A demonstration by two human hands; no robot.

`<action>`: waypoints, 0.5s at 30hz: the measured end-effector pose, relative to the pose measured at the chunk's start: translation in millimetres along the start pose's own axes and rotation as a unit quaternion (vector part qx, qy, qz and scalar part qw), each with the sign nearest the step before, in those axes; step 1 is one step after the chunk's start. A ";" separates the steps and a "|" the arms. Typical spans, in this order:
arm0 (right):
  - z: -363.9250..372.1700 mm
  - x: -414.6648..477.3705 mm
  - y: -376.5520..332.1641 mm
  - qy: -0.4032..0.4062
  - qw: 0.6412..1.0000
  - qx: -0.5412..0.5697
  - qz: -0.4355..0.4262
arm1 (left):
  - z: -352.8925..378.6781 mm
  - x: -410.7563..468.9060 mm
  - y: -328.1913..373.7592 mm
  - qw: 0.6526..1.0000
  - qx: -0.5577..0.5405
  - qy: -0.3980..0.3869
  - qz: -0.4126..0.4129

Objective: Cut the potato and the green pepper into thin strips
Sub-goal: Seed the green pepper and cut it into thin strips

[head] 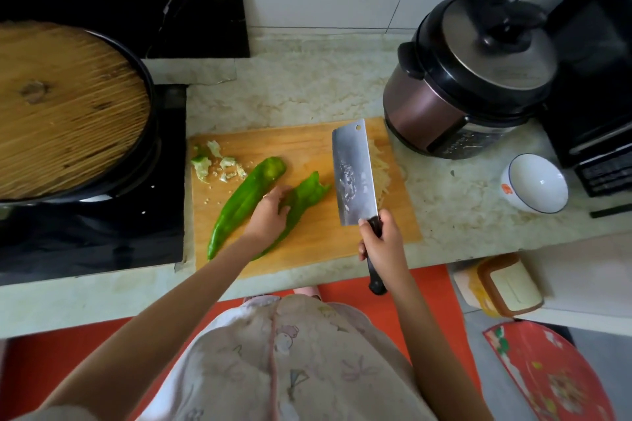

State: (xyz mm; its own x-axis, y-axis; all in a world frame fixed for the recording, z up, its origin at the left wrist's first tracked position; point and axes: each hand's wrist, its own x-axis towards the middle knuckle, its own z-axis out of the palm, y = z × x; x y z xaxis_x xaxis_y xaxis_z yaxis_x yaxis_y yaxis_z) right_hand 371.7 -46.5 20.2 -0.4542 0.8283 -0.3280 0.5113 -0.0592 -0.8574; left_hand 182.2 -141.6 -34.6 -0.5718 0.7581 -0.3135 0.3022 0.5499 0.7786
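Observation:
On the wooden cutting board [307, 143] lie two long halves of a green pepper: one half [244, 196] to the left, the other half [304, 196] to its right. My left hand [270, 215] lies over the right half, its fingers curled onto the pepper. My right hand [381, 239] grips the dark handle of a cleaver [352, 174], whose broad blade is held flat-side up above the board's right part. Pale potato strips [383, 171] lie in a pile on the board behind the blade. Pepper core and seeds [215, 164] sit at the board's far left corner.
A black pan with a woven lid [65, 109] stands on the black cooktop [102, 236] at left. A pressure cooker [472, 79] stands behind the board at right, with a white bowl [535, 183] and a black oven [595, 96] further right.

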 end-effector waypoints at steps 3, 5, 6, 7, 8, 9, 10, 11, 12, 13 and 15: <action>-2.5 -3.1 -2.2 -0.012 1.000 -0.011 0.001 | 13.4 -6.7 2.0 0.996 0.021 0.088 -0.006; -1.8 -5.3 -3.2 -0.024 1.000 -0.008 0.007 | 19.8 -10.9 2.5 0.991 0.078 0.108 0.012; -1.2 -5.8 -3.2 -0.029 1.000 -0.001 0.010 | 20.8 -12.9 1.9 0.986 0.127 0.104 0.024; -0.6 -6.1 -3.1 -0.033 0.999 0.002 0.011 | 20.7 -14.4 0.8 0.980 0.172 0.092 0.035; 0.1 -5.8 -2.8 -0.036 0.999 0.001 0.012 | 18.9 -15.8 -1.2 0.976 0.204 0.072 0.038; 1.1 -5.6 -2.0 -0.038 0.999 -0.005 0.013 | 16.8 -17.1 -2.9 0.974 0.220 0.052 0.033; 2.0 -5.6 -1.6 -0.042 0.999 -0.014 0.013 | 14.9 -18.5 -4.0 0.975 0.219 0.039 0.027; 2.8 -5.8 -1.0 -0.046 0.999 -0.022 0.014 | 14.1 -19.2 -4.5 0.978 0.205 0.032 0.024; 5.3 -6.4 -0.9 -0.049 0.998 -0.026 0.016 | 13.7 -18.8 -3.7 0.981 0.188 0.027 0.022; 7.2 -6.8 -1.5 -0.051 0.998 -0.027 0.018 | 14.9 -18.2 -0.1 0.984 0.179 0.018 0.016; 10.7 -8.0 -4.1 -0.050 0.998 -0.034 0.023 | 22.6 -16.4 10.1 0.984 0.179 -0.002 -0.008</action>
State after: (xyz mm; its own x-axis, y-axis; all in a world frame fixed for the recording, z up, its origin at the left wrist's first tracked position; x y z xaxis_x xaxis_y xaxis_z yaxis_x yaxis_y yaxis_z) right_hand 365.5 -58.8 22.1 -0.4987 0.7652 -0.4070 0.5800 -0.0543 -0.8128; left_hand 211.9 -140.5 -33.9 -0.5764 0.7488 -0.3273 0.5422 0.6501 0.5324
